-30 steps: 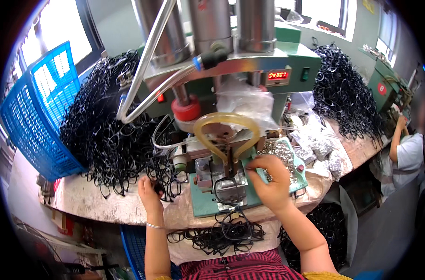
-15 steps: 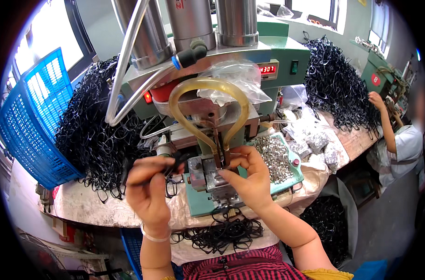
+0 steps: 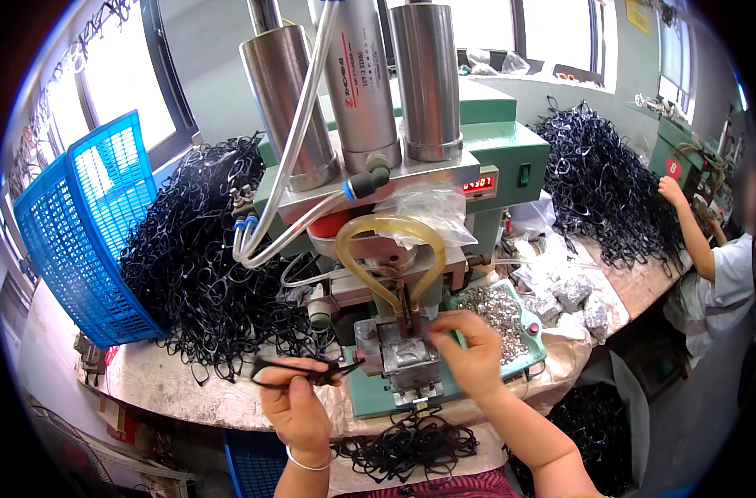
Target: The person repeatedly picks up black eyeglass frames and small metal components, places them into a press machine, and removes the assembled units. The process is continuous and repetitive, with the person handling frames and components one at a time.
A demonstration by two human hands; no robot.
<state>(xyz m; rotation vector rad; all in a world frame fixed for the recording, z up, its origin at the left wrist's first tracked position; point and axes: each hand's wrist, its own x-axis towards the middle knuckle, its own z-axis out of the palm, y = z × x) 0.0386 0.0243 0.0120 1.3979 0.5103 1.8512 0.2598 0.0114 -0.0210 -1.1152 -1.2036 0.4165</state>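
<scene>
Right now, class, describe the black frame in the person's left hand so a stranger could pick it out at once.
Start at the green press machine with three steel cylinders. Just below and left of its metal block, the left hand pinches one black glasses frame. It is single and lifted clear, unlike the tangled heap of frames behind it.

Black eyeglass frame [image 3: 299, 371] — thin plastic, lying roughly horizontal, pinched in the left hand [image 3: 299, 412] just left of the metal fixture block [image 3: 404, 358], its right tip almost reaching the block. Fixture block is small, grey steel, boxy, sitting on the green machine base under the amber tube loop. Right hand [image 3: 471, 358] rests fingertips on the block's upper right edge; whether it pinches a small part there cannot be told. Tray of small silvery metal parts [image 3: 498, 309] sits just right of the block — heaped, loose.
</scene>
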